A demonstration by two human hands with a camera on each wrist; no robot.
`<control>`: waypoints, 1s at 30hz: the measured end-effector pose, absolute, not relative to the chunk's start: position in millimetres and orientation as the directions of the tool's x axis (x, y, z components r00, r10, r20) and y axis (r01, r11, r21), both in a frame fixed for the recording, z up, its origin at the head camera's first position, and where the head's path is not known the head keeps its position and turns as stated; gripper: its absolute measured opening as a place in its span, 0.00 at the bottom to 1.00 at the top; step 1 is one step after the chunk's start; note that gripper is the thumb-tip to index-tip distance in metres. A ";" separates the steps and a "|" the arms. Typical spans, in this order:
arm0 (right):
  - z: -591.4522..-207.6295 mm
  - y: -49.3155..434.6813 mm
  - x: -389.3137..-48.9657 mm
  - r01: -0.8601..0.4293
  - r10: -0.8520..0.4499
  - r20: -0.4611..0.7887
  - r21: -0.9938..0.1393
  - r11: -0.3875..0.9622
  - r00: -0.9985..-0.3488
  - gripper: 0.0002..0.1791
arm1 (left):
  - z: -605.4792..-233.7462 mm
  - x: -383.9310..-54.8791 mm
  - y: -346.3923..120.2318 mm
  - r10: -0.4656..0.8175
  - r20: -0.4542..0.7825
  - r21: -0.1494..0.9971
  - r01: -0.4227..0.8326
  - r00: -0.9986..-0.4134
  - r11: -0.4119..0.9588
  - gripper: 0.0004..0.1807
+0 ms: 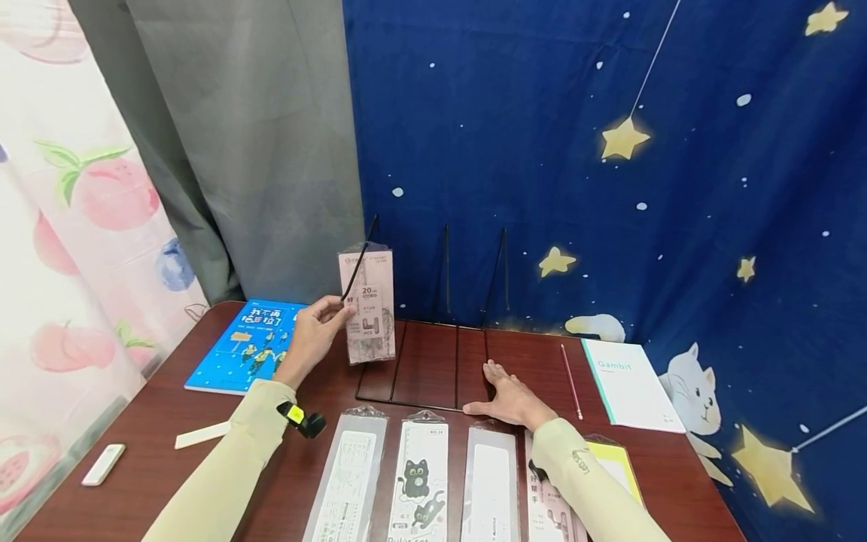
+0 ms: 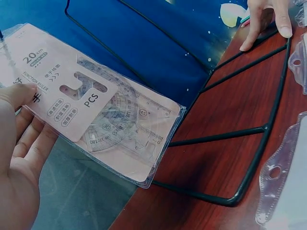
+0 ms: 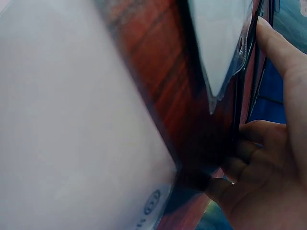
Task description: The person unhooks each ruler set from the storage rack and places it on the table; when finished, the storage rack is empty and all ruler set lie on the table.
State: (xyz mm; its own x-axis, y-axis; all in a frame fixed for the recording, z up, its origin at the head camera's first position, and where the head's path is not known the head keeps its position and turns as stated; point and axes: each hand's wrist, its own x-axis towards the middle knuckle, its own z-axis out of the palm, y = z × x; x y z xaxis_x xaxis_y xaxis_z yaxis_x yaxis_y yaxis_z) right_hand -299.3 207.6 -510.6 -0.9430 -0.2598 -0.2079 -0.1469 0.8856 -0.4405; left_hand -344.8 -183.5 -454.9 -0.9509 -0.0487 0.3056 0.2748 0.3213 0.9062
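Note:
A pink ruler set packet (image 1: 372, 320) with clear rulers and a protractor hangs at the left prong of a black wire rack (image 1: 406, 403). With its thumb in front and fingers behind, my left hand (image 1: 314, 331) pinches the packet's left edge; the left wrist view shows this grip on the packet (image 2: 129, 115) closely. On the right part of the rack's base rests my right hand (image 1: 511, 395), fingers spread. The right wrist view shows that hand (image 3: 268, 177) at the rack's edge, partly in shadow.
Several more packets lie along the front, including a black-cat ruler set (image 1: 423, 482). A blue book (image 1: 244, 346) and white eraser-like block (image 1: 104, 464) lie left. A pencil (image 1: 572, 382) and white notebook (image 1: 630, 384) lie right. Curtains (image 1: 474, 113) hang behind.

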 end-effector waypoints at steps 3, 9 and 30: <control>-511.2 207.3 -298.9 -0.149 -0.261 -0.205 -0.438 0.886 -0.943 0.62 | -456.0 -338.5 -184.8 -0.040 0.304 0.901 0.274 -0.952 0.336 0.22; -511.3 206.8 -298.9 -0.151 -0.266 -0.211 -0.444 0.883 -0.940 0.62 | -455.2 -323.7 -185.2 -0.011 0.314 0.904 0.295 -0.949 0.309 0.20; -509.7 207.8 -301.7 -0.153 -0.265 -0.205 -0.439 0.885 -0.942 0.62 | -460.2 -262.0 -206.9 0.027 0.398 0.825 0.371 -0.917 0.426 0.13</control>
State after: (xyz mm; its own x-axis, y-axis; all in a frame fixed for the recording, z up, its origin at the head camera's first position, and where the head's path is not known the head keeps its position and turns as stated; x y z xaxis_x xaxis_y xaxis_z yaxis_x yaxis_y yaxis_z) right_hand -301.7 207.8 -509.7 -0.9423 -0.2646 -0.2050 -0.1529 0.8851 -0.4395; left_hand -262.0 -206.9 -460.2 -0.9170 0.0274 0.3978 0.3708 0.4256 0.8254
